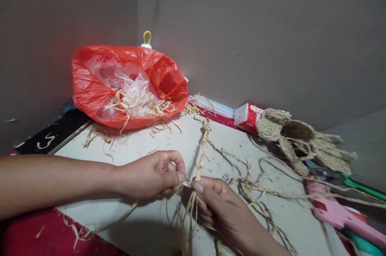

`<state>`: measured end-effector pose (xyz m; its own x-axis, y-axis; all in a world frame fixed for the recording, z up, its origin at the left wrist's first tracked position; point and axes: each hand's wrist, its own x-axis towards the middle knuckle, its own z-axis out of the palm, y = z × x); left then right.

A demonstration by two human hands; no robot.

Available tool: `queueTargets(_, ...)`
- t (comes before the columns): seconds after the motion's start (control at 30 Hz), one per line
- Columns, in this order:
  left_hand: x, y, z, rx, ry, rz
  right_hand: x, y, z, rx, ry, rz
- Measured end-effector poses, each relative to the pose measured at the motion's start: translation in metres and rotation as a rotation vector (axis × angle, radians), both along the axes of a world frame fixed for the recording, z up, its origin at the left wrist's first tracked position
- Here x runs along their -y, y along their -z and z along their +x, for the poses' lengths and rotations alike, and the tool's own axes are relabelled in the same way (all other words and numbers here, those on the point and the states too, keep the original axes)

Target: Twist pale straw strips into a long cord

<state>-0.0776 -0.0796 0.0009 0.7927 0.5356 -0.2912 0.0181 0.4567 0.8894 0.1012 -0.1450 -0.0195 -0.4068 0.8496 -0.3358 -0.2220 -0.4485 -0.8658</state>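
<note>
A pale braided straw cord (202, 153) runs toward me over the white board, its near end pinched between the thumb and fingers of my right hand (218, 203). Loose straw strands (189, 211) hang down from that end. My left hand (161, 173), just to the left, has thumb and forefinger closed on a straw strand (186, 184) that leads to the braid. The other fingers of my left hand are curled. A thinner twisted cord (229, 153) branches off near the braid's far end and joins a tangle of cord (250, 187) on the right.
An open red plastic bag (87, 99) with straw shreds stands at the back left beside a black case (51, 131). On the right are woven straw pieces (271, 127), a red-and-white box (247, 117) and a pink glue gun (334, 209). Grey walls rise behind the white board (169, 143).
</note>
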Motion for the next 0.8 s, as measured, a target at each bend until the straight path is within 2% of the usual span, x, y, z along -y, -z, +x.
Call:
queueTargets(0.1, -0.001, 0.001, 0.001, -0.005, 0.016, 0.051, 0.000, 0.001, 0.000, 0.014, -0.012, 0.017)
queueTargets(0.33, -0.005, 0.004, -0.001, -0.163, 0.081, 0.226, 0.001, 0.001, 0.001, 0.114, -0.043, 0.038)
queueTargets(0.53, -0.002, 0.001, -0.001, -0.253, 0.062, 0.279, 0.000, -0.006, 0.000, 0.356, -0.103, 0.099)
queueTargets(0.67, 0.000, 0.001, -0.002, -0.298, 0.043, 0.255, 0.000, -0.005, -0.007, 0.506, 0.014, 0.164)
queueTargets(0.8, 0.005, 0.003, -0.001, -0.280, 0.014, 0.267, 0.004, -0.001, -0.013, 0.513, 0.145, 0.125)
